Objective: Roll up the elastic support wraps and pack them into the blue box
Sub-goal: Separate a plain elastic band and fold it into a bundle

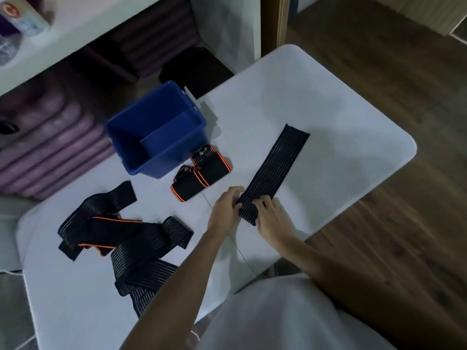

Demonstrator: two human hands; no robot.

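Observation:
A black striped elastic wrap (276,164) lies stretched flat on the white table (328,109), its near end rolled into a small coil. My left hand (225,209) and my right hand (271,217) grip that coil from either side. The blue box (131,160) stands open at the table's far left edge; I see nothing inside it. Two rolled wraps with orange trim (202,173) lie side by side just in front of the box. A loose heap of unrolled black wraps (121,236) sprawls to the left of my left arm.
Behind the table, a white shelf unit (75,34) holds stacked purple mats (50,147). Wooden floor (404,59) lies to the right. The table's rounded right edge is close to the wrap's far end.

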